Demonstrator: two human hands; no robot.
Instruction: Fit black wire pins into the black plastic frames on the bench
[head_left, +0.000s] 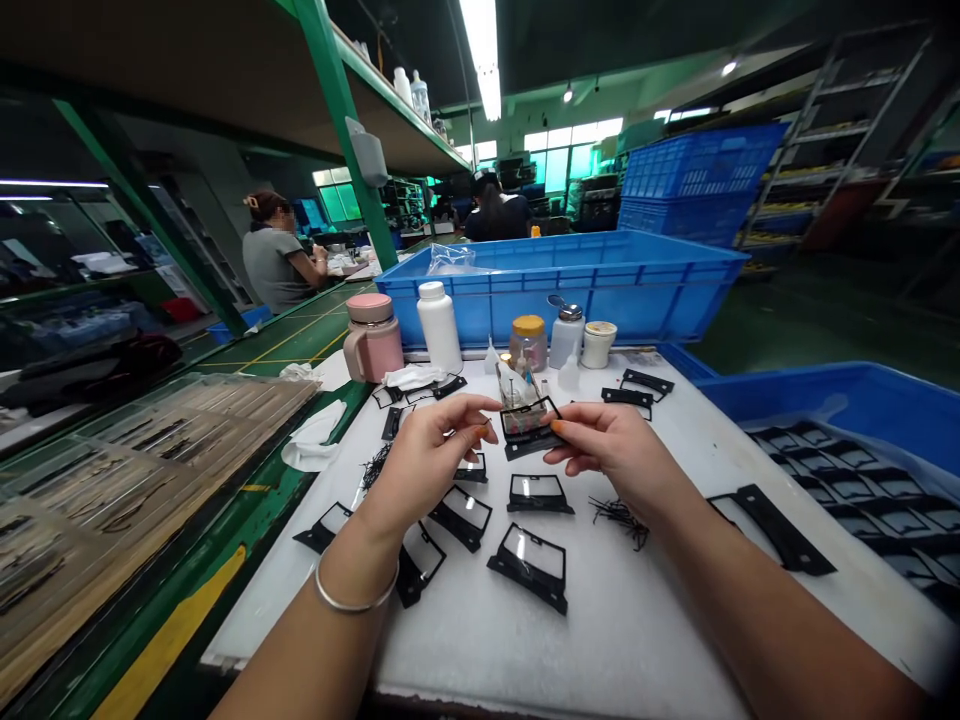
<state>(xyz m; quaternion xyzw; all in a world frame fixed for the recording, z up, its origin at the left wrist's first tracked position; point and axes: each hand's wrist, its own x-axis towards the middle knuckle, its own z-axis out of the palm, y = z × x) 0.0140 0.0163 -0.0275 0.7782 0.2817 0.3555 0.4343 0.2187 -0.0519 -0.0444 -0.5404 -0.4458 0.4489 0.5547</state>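
Note:
Both my hands hold one small black frame with a clear window point(529, 424) above the white mat point(615, 620). My left hand point(431, 455) pinches its left edge with thumb and forefinger. My right hand point(607, 445) grips its lower right edge, fingers closed. Several more black frames point(532, 565) lie flat on the mat just below my hands. A small heap of thin black slivers point(621, 515) lies under my right wrist, and another point(375, 465) sits left of my left hand.
Behind the mat stand a pink mug point(371, 338), a white bottle point(439, 325), jars and a big blue crate point(637, 290). A blue bin point(885, 400) with black frames is at right. Clear trays point(112, 480) lie at left. Two people sit farther back.

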